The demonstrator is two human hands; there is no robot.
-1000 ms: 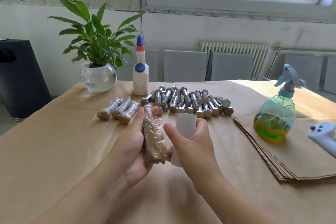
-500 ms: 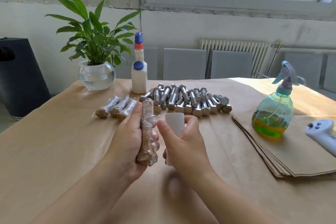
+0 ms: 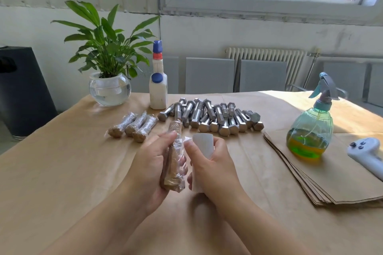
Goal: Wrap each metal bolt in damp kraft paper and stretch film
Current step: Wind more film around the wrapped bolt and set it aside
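Wrapped bolt (image 3: 173, 163) upright, seemingly gripped within left fingers (image 3: 182, 160).

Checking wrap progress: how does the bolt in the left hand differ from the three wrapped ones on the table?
The held bolt stands nearly upright in the left hand; the three wrapped bolts lie flat, side by side. Its film reaches toward the roll in the right hand; theirs is closed. All show brown paper under film.
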